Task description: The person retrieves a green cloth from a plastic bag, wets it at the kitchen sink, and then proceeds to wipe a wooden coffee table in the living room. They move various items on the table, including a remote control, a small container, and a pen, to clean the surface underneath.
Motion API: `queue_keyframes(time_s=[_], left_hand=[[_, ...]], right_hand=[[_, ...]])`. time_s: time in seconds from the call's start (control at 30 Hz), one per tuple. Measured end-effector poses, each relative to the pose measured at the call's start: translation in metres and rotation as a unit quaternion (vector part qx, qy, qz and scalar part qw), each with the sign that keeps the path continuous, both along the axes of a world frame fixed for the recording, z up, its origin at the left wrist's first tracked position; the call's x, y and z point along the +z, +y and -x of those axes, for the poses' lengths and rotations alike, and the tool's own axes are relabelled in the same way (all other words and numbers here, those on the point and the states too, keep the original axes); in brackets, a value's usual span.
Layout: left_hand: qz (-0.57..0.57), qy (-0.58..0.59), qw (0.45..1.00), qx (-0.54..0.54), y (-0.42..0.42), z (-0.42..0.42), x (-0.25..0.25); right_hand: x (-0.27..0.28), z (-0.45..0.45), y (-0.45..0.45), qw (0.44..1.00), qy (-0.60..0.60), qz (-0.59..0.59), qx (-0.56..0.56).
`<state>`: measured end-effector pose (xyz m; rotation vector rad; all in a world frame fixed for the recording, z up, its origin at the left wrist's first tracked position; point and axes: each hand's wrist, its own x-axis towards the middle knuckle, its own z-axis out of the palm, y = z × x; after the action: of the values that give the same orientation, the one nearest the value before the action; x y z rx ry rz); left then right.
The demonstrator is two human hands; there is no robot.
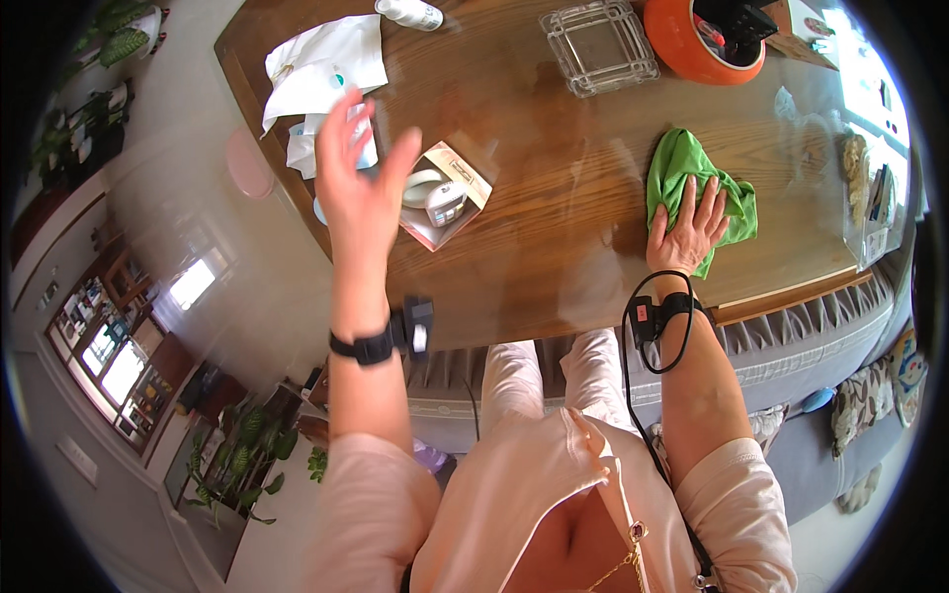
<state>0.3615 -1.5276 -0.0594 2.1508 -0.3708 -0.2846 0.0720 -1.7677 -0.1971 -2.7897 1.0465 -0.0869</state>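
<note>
My right hand [688, 226] lies with its fingers spread on a crumpled green cloth [678, 159], pressing it against the wooden table [534, 185]. Raised over the table's left side is my left hand [359, 174], blurred, fingers apart and holding nothing. Just right of it stands a small open pink box [468, 169] with white round items [445, 201] inside, perhaps rolls of tape. Beyond the left fingers are a white paper or plastic sheet [319, 63] and a smaller crumpled white packet [300, 152], partly hidden by that hand.
At the far side are a white bottle [411, 13], a clear plastic tray [599, 48] and an orange pot [667, 37] holding black objects. A clear container [875, 200] sits at the right edge. A grey sofa [789, 378] runs along the near side. A black cable hangs from my right wrist.
</note>
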Motion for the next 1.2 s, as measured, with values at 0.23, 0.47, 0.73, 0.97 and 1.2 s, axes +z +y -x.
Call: queue_keyframes(time_s=[0.23,0.47,0.73,0.97,1.2], left_hand=[[-0.168,-0.066,0.982,-0.058,-0.072,-0.113,-0.035],[-0.044,-0.004,0.998,0.032,0.008,-0.042,0.038],[-0.097,0.057,0.991,0.07,0.069,0.082,0.06],[-0.118,0.01,0.992,0.051,0.064,0.087,0.01],[-0.115,0.034,0.993,0.021,0.077,0.087,-0.009]], right_hand=[[-0.001,0.0,-0.001,1.0,-0.014,0.003,0.001],[-0.003,0.002,-0.001,1.0,-0.019,0.007,0.004],[-0.007,0.003,0.0,0.999,-0.027,0.022,0.011],[-0.006,0.002,0.0,0.999,-0.031,0.017,0.016],[-0.008,0.002,0.002,0.999,-0.035,0.025,0.014]])
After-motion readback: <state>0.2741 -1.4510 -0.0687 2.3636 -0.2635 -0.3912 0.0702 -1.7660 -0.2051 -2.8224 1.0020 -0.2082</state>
